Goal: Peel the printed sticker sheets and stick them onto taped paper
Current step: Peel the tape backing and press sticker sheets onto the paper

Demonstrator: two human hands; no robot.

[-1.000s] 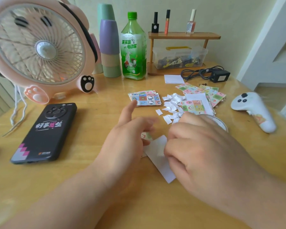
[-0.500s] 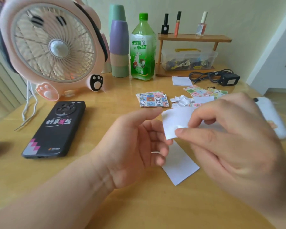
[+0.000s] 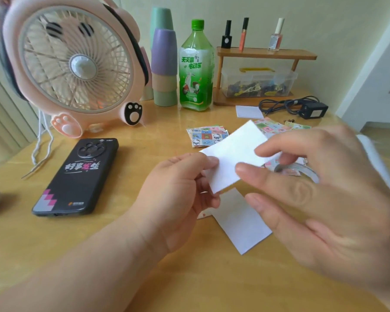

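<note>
— Looking through the head camera, what are we failing to make out?

— We are seeing only the blank face of the white rectangular sheet [image 3: 232,154], which is being held up above the pale wooden table [image 3: 144,143], so we cannot tell what is on its other side. The right hand [image 3: 324,199] is covering most of a clear round roll of tape [image 3: 306,171] and part of a spread of colourful printed sticker sheets [image 3: 277,128]. A white plastic object [image 3: 372,154] is blurring out behind its knuckles. A second white paper strip [image 3: 241,224] is lying flat on the table below the hands, and its upper end is hidden under the left hand [image 3: 180,199].

— And how are we finding the fingers?

— The left hand is pinching the sheet's left end, thumb on top and fingers curled beneath. The right thumb and forefinger are closing on the sheet's right end. The remaining right fingers are loosely bent, and we cannot tell what they are touching.

— What else are we noticing?

— A small stack of cartoon sticker sheets [image 3: 206,136] is lying just beyond the held sheet, one corner covered by it. A black phone [image 3: 77,176] is lying face down to the left. A pink paw-footed desk fan [image 3: 74,64] is being cut off by the frame's top and left edges.
</note>
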